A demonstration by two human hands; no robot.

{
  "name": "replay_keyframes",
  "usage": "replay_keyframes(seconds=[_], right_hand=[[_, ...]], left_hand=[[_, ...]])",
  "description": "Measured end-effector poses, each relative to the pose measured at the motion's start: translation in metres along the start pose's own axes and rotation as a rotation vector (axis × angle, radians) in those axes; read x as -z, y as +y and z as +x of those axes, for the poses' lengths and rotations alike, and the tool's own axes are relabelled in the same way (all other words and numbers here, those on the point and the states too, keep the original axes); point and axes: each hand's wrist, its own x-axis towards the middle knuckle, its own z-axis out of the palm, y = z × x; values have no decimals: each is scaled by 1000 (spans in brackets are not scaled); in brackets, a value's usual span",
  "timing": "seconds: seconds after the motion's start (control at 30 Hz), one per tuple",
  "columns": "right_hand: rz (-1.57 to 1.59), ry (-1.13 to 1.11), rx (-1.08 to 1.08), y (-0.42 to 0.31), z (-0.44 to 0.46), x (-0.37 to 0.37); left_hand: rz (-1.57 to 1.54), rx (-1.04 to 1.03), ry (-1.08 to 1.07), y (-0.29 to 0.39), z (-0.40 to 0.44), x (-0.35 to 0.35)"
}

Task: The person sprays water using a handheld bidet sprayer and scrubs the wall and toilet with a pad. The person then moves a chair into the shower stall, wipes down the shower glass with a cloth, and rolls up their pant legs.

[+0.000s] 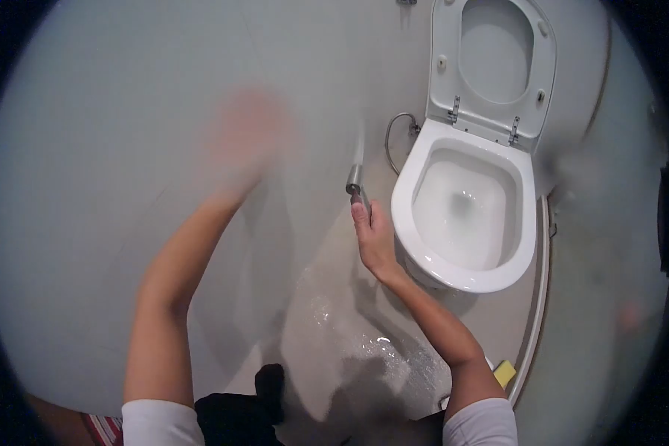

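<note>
My right hand (375,241) is closed round the handle of a metal bidet sprayer (354,178), to the left of the toilet bowl. A thin jet of water comes from the sprayer's head, pointing away from me toward the wall. In front of the pale wall (74,193), my left hand (249,130) is raised and smeared by motion, so its fingers cannot be made out. The white toilet (464,279) has its seat and lid (442,63) tipped up, and some water shows in its bowl.
A metal hose (388,141) curves beside the toilet. The floor (316,327) is wet and shiny. Near my right elbow lies a yellow sponge-like block (505,373). A raised edge (539,297) runs along the floor to the right, beside a glassy panel (602,297).
</note>
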Motion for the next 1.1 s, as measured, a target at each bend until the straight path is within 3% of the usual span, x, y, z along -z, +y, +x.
replay_keyframes(seconds=[0.1,0.2,0.33,0.57,0.6,0.67,0.77,0.8,0.87,0.93,1.03,1.1], right_hand=[[-44,11,15,30,-26,-9],[-174,-300,-91,52,-57,-19],[-285,-400,-156,71,-47,-27],[-249,-420,76,82,-55,-33],[-253,-415,84,86,-55,-40],[-290,-436,63,99,-52,-47],[-396,-521,-42,119,-52,-52],[-470,-580,-121,125,-53,-52],[-591,-627,-220,144,-57,-51],[-712,-680,-304,168,-67,-48],[-836,-604,-455,196,-65,-37],[-837,-452,-536,200,-54,-30]], left_hand=[[-6,-67,-80,25,-5,-20],[-60,-128,-74,58,-24,-53],[-195,-214,-63,80,-12,-95],[-110,-129,98,119,-27,-123],[-419,-37,100,136,-27,-169],[-743,45,90,165,-25,-221],[-952,92,106,190,-23,-244],[-615,-19,24,187,-22,-223],[-293,-121,-54,185,-23,-189],[-187,-205,-140,188,-38,-168],[-261,-155,-128,211,-64,-185],[-290,-139,-119,221,-82,-187]])
